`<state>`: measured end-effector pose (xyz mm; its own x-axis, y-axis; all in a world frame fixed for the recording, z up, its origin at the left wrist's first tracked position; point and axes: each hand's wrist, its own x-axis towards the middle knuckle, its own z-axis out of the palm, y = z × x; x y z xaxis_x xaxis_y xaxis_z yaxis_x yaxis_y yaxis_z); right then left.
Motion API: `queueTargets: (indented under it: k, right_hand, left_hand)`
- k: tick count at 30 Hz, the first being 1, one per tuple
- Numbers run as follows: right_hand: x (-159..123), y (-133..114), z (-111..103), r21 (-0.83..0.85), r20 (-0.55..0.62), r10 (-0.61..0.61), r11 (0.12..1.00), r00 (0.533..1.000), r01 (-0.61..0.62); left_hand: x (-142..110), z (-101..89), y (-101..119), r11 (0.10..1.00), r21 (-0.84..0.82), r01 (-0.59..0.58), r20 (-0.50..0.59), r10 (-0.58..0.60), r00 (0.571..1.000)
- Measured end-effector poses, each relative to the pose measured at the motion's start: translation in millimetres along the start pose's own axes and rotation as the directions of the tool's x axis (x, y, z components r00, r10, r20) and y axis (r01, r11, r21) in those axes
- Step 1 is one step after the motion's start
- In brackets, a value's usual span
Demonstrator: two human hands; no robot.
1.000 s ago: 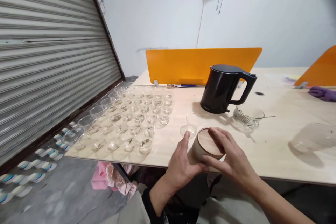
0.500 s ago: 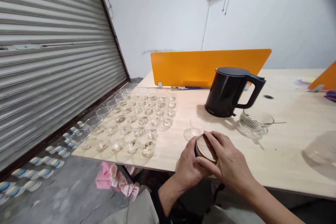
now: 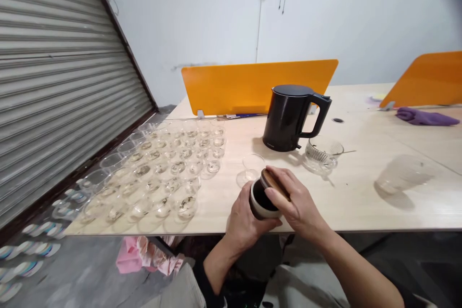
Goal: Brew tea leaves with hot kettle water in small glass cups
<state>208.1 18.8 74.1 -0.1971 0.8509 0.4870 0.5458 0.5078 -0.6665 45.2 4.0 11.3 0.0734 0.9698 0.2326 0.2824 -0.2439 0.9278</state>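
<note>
White wall and a grey roller shutter stand behind the pale wooden table [image 3: 361,202]. At its near edge the left hand [image 3: 245,221] wraps the small canister [image 3: 260,200], while the right hand [image 3: 294,199] grips the wooden lid [image 3: 273,184]. A second ago the lid sat flat on top; now it is tilted up, showing the dark inside. An empty cup [image 3: 251,164] stands just beyond, rows of cups [image 3: 159,173] left, black kettle [image 3: 288,118] farther back.

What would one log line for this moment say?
left hand: holds jar | right hand: tilts lid off | kettle: behind
</note>
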Motion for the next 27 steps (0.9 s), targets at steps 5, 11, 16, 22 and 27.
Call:
queueTargets:
  k: [5, 11, 16, 22, 27]
  right_hand:
    - [-8.7, 37.7, -32.4, -0.022, -0.293, 0.002, 1.0, 0.956, -0.009]
    - [-37.9, 116.5, -60.9, -0.455, -0.179, 0.139, 0.866, 0.974, -0.207]
    - [-54.7, 137.1, -66.7, -0.531, -0.107, 0.152, 0.827, 0.983, -0.185]
    - [-33.9, 127.3, -105.4, -0.281, -0.536, 0.241, 0.853, 0.809, -0.441]
    - [13.7, 143.8, -125.2, -0.199, -0.57, 0.289, 0.86, 0.769, -0.47]
  left_hand:
    - [-0.6, -1.5, -2.5, 0.998, -0.016, -0.066, -0.026, 0.066, 0.997]
    - [-1.4, 0.6, -8.4, 0.997, -0.016, -0.072, -0.028, 0.072, 0.997]
    - [-2.2, -0.2, -8.7, 0.997, -0.013, -0.077, -0.023, 0.077, 0.997]
    - [-3.2, 0.8, -9.2, 0.997, 0.007, -0.081, -0.027, 0.081, 0.996]
    - [-2.7, 1.2, -10.7, 0.995, 0.027, -0.097, -0.04, 0.098, 0.994]
